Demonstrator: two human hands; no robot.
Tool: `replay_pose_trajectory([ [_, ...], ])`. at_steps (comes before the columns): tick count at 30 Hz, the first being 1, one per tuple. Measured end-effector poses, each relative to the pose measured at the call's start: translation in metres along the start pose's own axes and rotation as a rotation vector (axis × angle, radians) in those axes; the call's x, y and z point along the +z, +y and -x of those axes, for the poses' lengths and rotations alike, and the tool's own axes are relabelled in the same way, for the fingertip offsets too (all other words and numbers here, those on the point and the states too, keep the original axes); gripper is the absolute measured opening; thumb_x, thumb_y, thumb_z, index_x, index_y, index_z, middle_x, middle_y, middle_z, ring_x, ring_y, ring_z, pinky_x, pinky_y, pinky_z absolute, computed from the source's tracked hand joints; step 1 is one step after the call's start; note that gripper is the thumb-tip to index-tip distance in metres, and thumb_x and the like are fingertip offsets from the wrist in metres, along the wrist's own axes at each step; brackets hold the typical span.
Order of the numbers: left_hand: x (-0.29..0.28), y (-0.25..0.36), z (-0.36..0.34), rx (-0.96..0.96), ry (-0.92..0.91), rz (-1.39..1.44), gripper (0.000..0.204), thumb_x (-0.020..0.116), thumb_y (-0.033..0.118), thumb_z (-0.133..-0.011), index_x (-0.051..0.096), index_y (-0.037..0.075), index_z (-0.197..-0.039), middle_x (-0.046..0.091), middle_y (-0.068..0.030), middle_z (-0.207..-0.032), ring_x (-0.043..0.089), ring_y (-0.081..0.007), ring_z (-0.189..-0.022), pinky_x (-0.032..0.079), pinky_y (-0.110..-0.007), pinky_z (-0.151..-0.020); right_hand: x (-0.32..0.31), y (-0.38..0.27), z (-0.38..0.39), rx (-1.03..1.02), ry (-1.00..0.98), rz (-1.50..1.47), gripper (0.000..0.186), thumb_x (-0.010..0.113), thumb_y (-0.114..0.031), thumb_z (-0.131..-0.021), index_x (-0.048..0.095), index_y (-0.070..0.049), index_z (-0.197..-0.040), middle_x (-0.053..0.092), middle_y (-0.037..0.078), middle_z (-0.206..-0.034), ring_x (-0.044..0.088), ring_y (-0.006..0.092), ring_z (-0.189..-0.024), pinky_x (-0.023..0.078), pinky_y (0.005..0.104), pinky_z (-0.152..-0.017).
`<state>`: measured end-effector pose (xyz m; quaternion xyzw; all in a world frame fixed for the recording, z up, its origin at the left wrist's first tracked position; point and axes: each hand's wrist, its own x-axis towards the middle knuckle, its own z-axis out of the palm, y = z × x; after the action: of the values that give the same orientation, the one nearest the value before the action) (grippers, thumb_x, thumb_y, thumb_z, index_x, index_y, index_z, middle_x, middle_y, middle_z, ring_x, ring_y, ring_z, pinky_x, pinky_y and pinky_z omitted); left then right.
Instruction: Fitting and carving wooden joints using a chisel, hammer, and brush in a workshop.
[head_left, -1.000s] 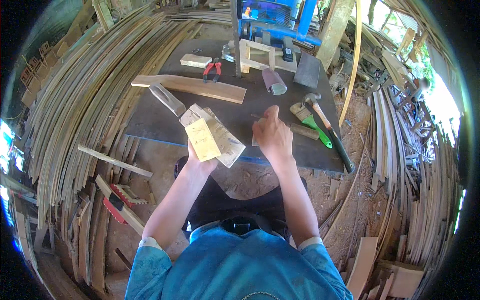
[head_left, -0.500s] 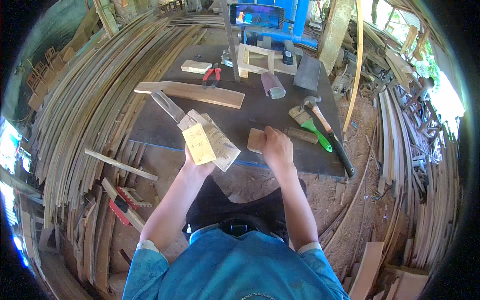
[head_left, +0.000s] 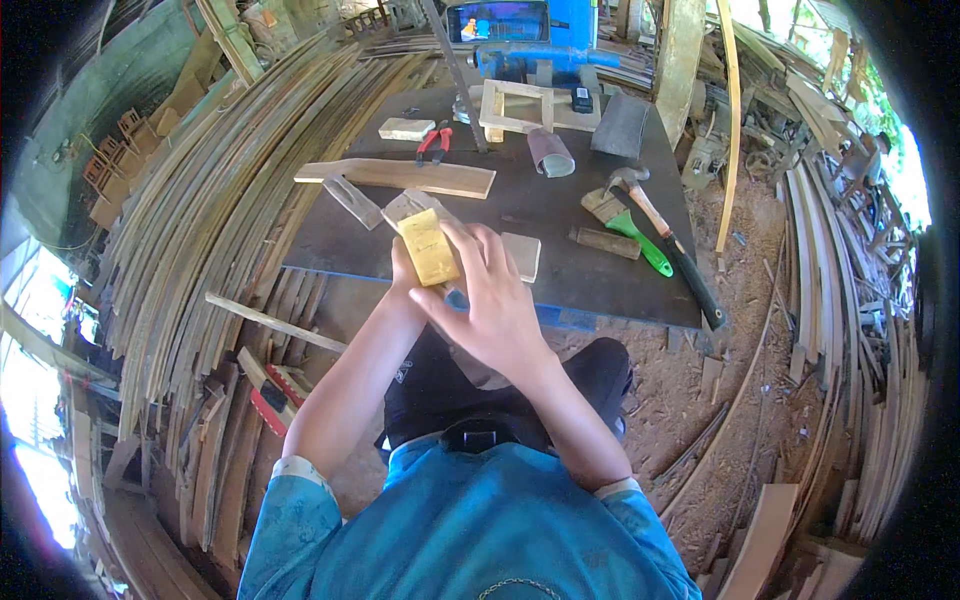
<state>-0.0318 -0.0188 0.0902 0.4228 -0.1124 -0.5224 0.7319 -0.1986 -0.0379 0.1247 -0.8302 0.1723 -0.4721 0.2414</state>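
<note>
My left hand (head_left: 405, 280) is closed around a yellow block (head_left: 430, 247) lying over a pale wooden piece (head_left: 408, 203). My right hand (head_left: 485, 295) grips the same stack, its fingers along the right side and thumb below. A metal chisel-like bar (head_left: 350, 201) lies just beyond them. A small wooden block (head_left: 522, 256) rests on the dark tabletop (head_left: 340, 245) beside my right hand. Farther right lie a green-handled brush (head_left: 645, 245), a wooden stick (head_left: 602, 243) and a hammer (head_left: 670, 240). A long board (head_left: 440, 180) lies across the left half of the top.
Red-handled pliers (head_left: 436, 143), a wooden frame (head_left: 518, 96), rolled sandpaper (head_left: 550, 155) and a screen (head_left: 497, 22) are toward the back. Long timber stacks (head_left: 190, 250) flank the table, with more planks (head_left: 820, 260) at right. Another person (head_left: 868, 155) is at the far right.
My right hand has left the small block on the tabletop and moved left onto the stack in my left hand. That stack has shifted slightly up and rightward in the picture.
</note>
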Motion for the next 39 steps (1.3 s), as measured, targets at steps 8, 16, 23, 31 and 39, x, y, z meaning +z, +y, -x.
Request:
replay_pose_trajectory([
  [8,0.023,0.006,-0.003,-0.027,0.042,-0.017,0.056,0.022,0.037,-0.103,0.051,0.003,-0.137,0.059,-0.019,-0.134,0.057,-0.0372,-0.124,0.043,-0.055,-0.11,0.009,0.032,0.001,0.206,0.1,-0.15,0.052,0.058,-0.028,-0.092,0.049,-0.001,-0.136,0.058,0.023,-0.118,0.061,0.0408,-0.106,0.047,0.0505,-0.091],
  [16,0.003,0.028,0.014,-0.088,0.019,0.052,0.072,0.022,0.054,-0.103,0.041,-0.004,-0.143,0.051,-0.0211,-0.141,0.051,-0.0372,-0.13,0.036,-0.059,-0.112,0.045,0.061,0.003,0.505,0.048,-0.176,0.052,0.049,-0.033,-0.099,0.048,0.0,-0.139,0.061,0.026,-0.126,0.058,0.0409,-0.116,0.039,0.0501,-0.101],
  [23,-0.016,0.043,0.019,-0.061,-0.06,0.069,0.064,0.036,0.059,-0.101,0.058,0.002,-0.121,0.061,-0.0095,-0.118,0.056,-0.0235,-0.106,0.035,-0.035,-0.103,0.053,0.072,-0.008,0.381,0.028,0.301,0.054,0.045,-0.033,-0.102,0.05,0.005,-0.139,0.06,0.021,-0.131,0.048,0.0327,-0.132,0.025,0.0478,-0.111],
  [31,-0.052,0.03,0.019,0.128,-0.022,-0.045,0.064,0.041,0.047,-0.103,0.04,0.003,-0.15,0.048,-0.0086,-0.146,0.04,-0.0188,-0.137,0.02,-0.035,-0.118,0.044,0.064,-0.005,0.384,-0.086,0.444,0.064,0.054,-0.037,-0.1,0.039,0.003,-0.148,0.051,0.021,-0.14,0.043,0.0332,-0.135,0.024,0.0484,-0.112],
  [39,-0.078,0.011,0.015,0.35,-0.06,-0.41,0.063,0.044,0.035,-0.104,0.031,0.0,-0.155,0.035,-0.0146,-0.158,0.031,-0.0225,-0.147,0.018,-0.036,-0.122,0.038,0.053,-0.002,0.295,-0.145,0.452,0.075,0.061,-0.038,-0.096,0.028,-0.002,-0.154,0.053,0.02,-0.134,0.049,0.0348,-0.126,0.029,0.0485,-0.106],
])
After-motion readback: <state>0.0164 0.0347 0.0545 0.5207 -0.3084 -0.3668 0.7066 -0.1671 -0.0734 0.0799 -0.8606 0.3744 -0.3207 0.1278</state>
